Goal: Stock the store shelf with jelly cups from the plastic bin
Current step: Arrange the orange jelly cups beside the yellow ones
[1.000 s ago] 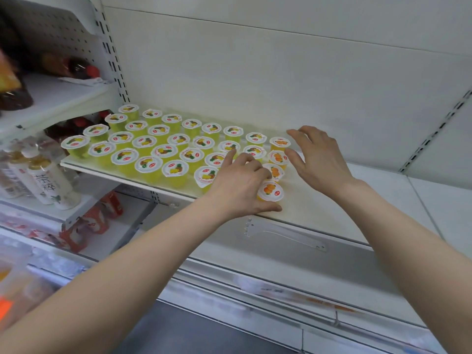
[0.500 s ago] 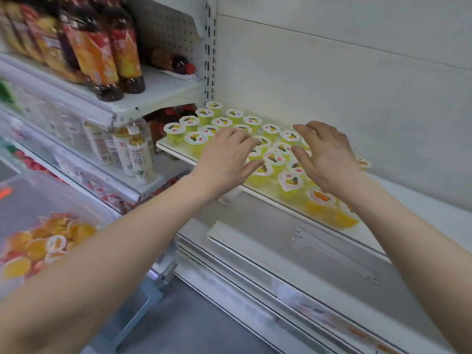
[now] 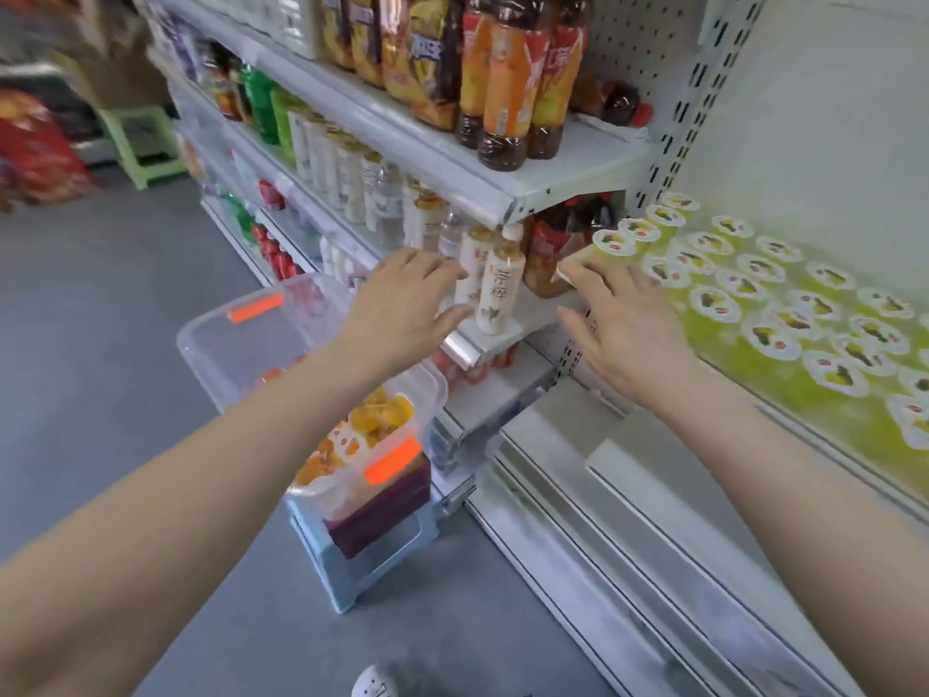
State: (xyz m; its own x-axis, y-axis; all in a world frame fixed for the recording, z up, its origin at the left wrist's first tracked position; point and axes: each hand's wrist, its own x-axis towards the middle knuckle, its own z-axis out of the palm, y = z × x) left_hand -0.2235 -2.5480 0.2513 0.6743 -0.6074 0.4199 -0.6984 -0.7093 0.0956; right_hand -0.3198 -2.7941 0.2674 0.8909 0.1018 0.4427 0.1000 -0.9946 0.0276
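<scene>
Rows of jelly cups (image 3: 764,299) with white printed lids stand on the white store shelf (image 3: 864,475) at the right. A clear plastic bin (image 3: 241,344) with orange latches sits on a stool at lower centre and holds several orange jelly cups (image 3: 372,420). My left hand (image 3: 407,304) hovers above the bin's far side, fingers spread, holding nothing. My right hand (image 3: 618,319) is at the shelf's left end, fingers apart and empty, just beside the nearest cups.
Bottled drinks (image 3: 507,78) fill the upper shelf and milk tea bottles (image 3: 497,289) the shelf below, right by my left fingers. A light blue stool (image 3: 362,570) carries the bin. A green stool (image 3: 146,143) stands far left on the grey floor.
The view has swung left from the jelly shelf toward the bin. Both hands came off the cups and moved left; my left hand now hovers over the bin.
</scene>
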